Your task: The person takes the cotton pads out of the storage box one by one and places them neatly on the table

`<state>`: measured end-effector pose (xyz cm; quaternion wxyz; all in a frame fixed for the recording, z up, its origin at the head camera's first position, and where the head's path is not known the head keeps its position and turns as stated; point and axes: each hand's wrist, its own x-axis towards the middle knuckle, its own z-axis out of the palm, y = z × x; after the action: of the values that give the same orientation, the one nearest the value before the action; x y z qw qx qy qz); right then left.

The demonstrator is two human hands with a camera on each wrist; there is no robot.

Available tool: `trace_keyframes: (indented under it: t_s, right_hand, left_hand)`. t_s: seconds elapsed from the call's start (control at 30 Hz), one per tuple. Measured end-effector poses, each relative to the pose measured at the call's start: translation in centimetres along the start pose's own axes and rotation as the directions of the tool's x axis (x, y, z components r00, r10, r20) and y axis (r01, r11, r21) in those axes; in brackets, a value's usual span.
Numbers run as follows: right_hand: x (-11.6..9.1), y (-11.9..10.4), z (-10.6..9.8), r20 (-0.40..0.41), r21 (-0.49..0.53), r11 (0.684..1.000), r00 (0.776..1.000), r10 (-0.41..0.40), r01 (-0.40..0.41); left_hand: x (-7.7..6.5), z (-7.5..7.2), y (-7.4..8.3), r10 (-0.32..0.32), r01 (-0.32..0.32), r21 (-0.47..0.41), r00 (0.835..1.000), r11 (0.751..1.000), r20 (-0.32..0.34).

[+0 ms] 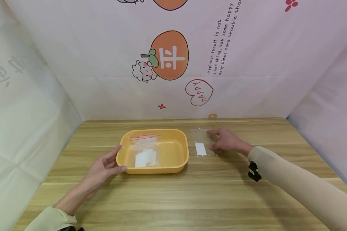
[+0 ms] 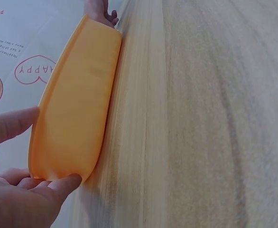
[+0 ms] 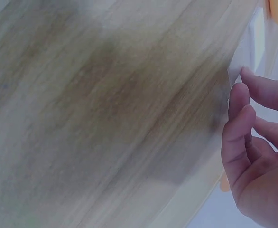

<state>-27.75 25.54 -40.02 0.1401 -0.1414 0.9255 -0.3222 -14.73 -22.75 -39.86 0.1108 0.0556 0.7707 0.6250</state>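
Observation:
A yellow plastic basin sits on the table, holding clear zip bags with red-striped tops and white cards inside. My left hand grips the basin's left end, thumb at the near corner and fingers along the end wall. In the left wrist view, the thumb and fingertips of that hand touch the basin. To the right of the basin lies another clear zip bag with a white card in it. My right hand touches its right side, index finger and thumb spread apart.
The wooden table reaches back to a white printed cloth hung as a wall. More cloth hangs at the left and right sides. A black strap device is on my right wrist.

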Motion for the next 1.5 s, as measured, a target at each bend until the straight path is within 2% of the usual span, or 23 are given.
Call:
trace_keyframes:
  t_s: [0.3, 0.43, 0.73, 0.93, 1.17, 1.37, 1.5]
  right_hand:
    - [-0.3, -0.5, -0.6, 0.023, 0.023, 1.000, 1.000, 0.020, -0.021]
    - [-0.4, -1.5, -1.3, 0.009, 0.013, 1.000, 1.000, -0.003, 0.003]
    - [-0.8, -6.3, -2.5, -0.023, -0.047, 0.991, 0.992, -0.126, 0.125]
    - [-1.5, -10.1, -2.7, -0.006, -0.074, 0.988, 0.991, -0.135, 0.134]
    - [-1.5, -13.8, -1.5, 0.044, -0.053, 0.986, 0.987, -0.156, 0.158]
    - [-0.6, -15.6, 0.5, 0.132, -0.007, 0.978, 0.970, -0.204, 0.206]
    - [0.2, -16.4, 1.9, 0.186, 0.008, 0.981, 0.963, -0.194, 0.196]
  left_hand:
    - [-0.2, 0.0, -0.2, 0.006, -0.006, -0.013, 1.000, 1.000, -0.003]
    - [-0.2, 0.0, -0.1, 0.000, 0.000, -0.022, 1.000, 1.000, -0.008]
    - [0.0, -0.2, -0.1, 0.013, -0.013, -0.031, 1.000, 0.999, 0.001]
    - [0.1, -0.3, -0.2, 0.024, -0.024, -0.022, 1.000, 0.999, 0.016]
    - [0.2, -0.3, 0.0, 0.022, -0.022, -0.022, 1.000, 1.000, 0.013]
    - [0.1, -0.1, 0.0, 0.018, -0.017, -0.018, 1.000, 1.000, 0.014]
    - [0.1, -0.1, 0.0, 0.008, -0.008, -0.015, 1.000, 1.000, 0.005]
